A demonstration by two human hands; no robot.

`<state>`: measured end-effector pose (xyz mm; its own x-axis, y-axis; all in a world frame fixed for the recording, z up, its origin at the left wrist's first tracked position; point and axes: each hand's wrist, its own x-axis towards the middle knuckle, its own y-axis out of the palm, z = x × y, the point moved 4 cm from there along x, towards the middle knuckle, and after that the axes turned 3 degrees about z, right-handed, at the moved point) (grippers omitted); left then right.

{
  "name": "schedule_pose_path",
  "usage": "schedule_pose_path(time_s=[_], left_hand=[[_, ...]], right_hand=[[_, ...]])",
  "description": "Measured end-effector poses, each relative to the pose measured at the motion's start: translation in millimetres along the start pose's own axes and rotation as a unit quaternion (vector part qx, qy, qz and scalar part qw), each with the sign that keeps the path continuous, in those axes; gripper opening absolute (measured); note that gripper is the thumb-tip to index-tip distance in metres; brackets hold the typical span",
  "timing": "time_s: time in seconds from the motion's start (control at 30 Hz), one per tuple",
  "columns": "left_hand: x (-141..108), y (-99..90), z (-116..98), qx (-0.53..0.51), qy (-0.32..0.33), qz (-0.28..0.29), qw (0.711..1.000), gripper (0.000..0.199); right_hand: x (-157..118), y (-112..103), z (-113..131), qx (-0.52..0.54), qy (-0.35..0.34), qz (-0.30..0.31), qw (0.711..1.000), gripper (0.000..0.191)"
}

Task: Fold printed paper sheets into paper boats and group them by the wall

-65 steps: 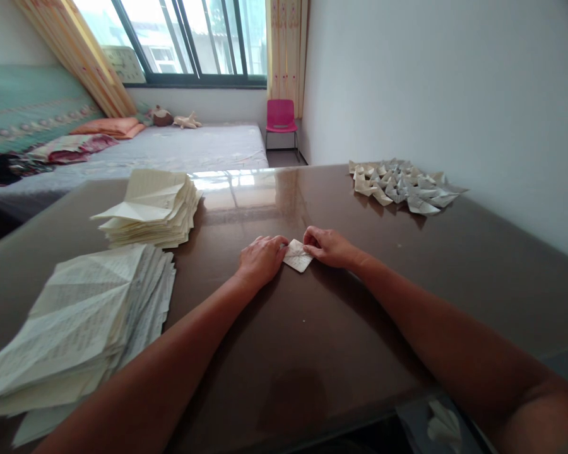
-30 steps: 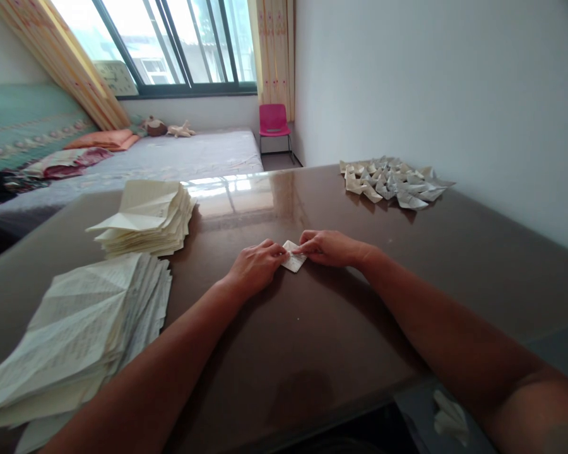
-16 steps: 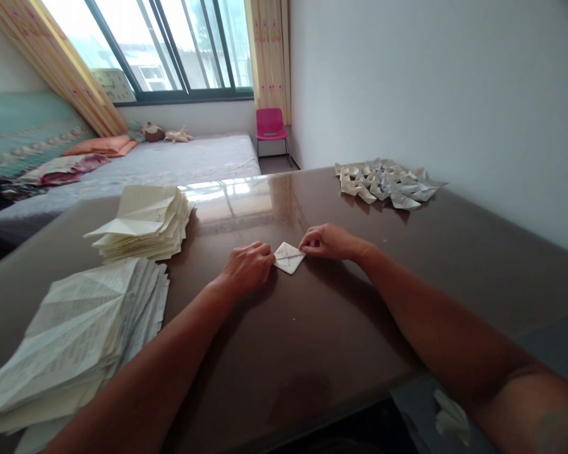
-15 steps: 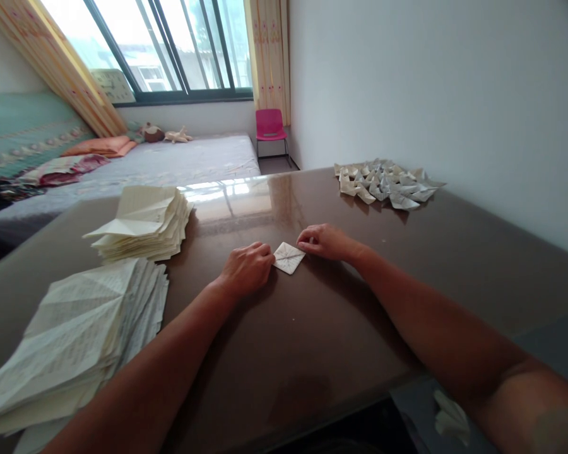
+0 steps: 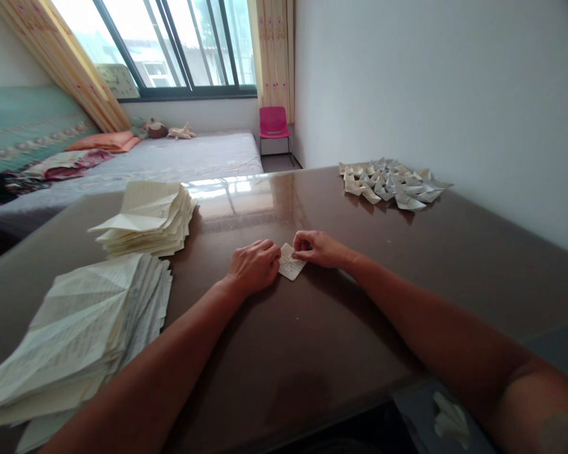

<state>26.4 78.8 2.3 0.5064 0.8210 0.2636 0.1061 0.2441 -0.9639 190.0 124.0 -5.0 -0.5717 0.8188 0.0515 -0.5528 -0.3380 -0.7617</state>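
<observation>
A small folded paper square (image 5: 291, 269) lies on the brown tabletop (image 5: 284, 353), turned like a diamond, with crease lines meeting at its middle. My left hand (image 5: 255, 266) is closed at its left corner, gripping or pressing that edge; the fingertips are partly hidden. From the right, my right hand (image 5: 318, 248) reaches over the upper right part of the square, thumb and fingers pinched together on the paper near its centre.
Two stacks of creased paper stand at the left, a cream stack (image 5: 146, 221) behind a printed one (image 5: 85, 315). Several folded paper pieces (image 5: 392, 181) cluster at the back right by the wall. Beyond the table are a bed (image 5: 208, 151) and a pink chair (image 5: 273, 123).
My right hand has moved from the square's right corner inward over its upper right part and pinches there. My left hand stays at the left corner. The view has shifted slightly.
</observation>
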Motion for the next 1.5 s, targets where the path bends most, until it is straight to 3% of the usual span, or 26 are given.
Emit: schedule_pose_path(time_s=[0.1, 0.2, 0.4, 0.53, 0.7, 0.87, 1.07, 1.13, 1.3, 1.43, 1.5], left_hand=[[3, 4.1, 7, -0.078, -0.056, -0.027, 0.995, 0.027], [7, 11.3, 12, -0.148, -0.057, -0.014, 0.987, 0.036], [9, 14.7, 15, -0.215, -0.056, 0.043, 0.974, 0.029], [9, 13.2, 14, -0.239, -0.069, 0.040, 0.968, 0.024], [10, 13.7, 15, -0.304, -0.078, 0.042, 0.949, 0.049], [11, 10.7, 17, -0.422, -0.056, 0.093, 0.900, 0.057], [11, 8.5, 21, -0.494, -0.090, 0.089, 0.860, 0.056], [11, 11.0, 23, -0.521, -0.110, 0.076, 0.843, 0.049], [12, 16.9, 30, -0.557, -0.181, 0.015, 0.810, 0.037], [13, 23.0, 28, -0.626, -0.211, -0.009, 0.750, 0.034], [14, 26.6, 25, -0.639, -0.194, -0.013, 0.744, 0.032]], right_hand=[[1, 1, -3, 0.060, -0.015, 0.010, 0.998, 0.012], [2, 2, -6, 0.081, -0.027, 0.019, 0.996, 0.012], [2, 2, -7, 0.027, -0.021, 0.002, 0.999, 0.018], [1, 0, -3, -0.046, -0.036, -0.013, 0.998, 0.013], [0, 1, 1, 0.040, -0.113, -0.001, 0.993, 0.008], [-2, 2, 5, 0.138, -0.137, 0.011, 0.981, 0.014], [-3, -2, 10, 0.164, -0.152, 0.004, 0.975, 0.009], [-2, -2, 8, 0.171, -0.145, -0.006, 0.974, 0.015], [6, 2, -5, 0.261, -0.058, -0.028, 0.963, 0.054], [10, 10, -11, 0.318, -0.005, 0.002, 0.948, 0.052], [9, 10, -10, 0.267, -0.016, -0.023, 0.963, 0.043]])
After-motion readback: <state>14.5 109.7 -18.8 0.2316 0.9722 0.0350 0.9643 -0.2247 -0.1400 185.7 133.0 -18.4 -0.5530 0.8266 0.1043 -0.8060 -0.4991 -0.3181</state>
